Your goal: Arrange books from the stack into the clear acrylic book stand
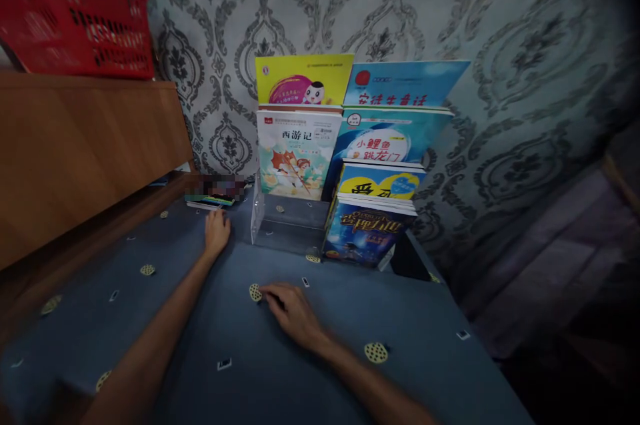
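My left hand [217,233] reaches to the back left of the table. Its outstretched fingertips meet the front edge of a small pile of books [210,201] lying flat; whether they grip one cannot be made out. My right hand [294,313] rests low over the tabletop, fingers loosely bent and thumb apart, holding nothing. Beyond it stands a clear acrylic book rack [290,228]. Upright in its left column are a white picture-covered book [300,158] and a yellow book [305,75]. The right column holds several blue-covered books [367,231] in stepped rows.
A blue-grey patterned tablecloth [200,371] covers the table. On the left is a wooden cabinet [90,151] with a red plastic basket [100,25] on top. A patterned wall [380,5] rises directly behind the rack. A dark flat object [413,255] lies right of the rack.
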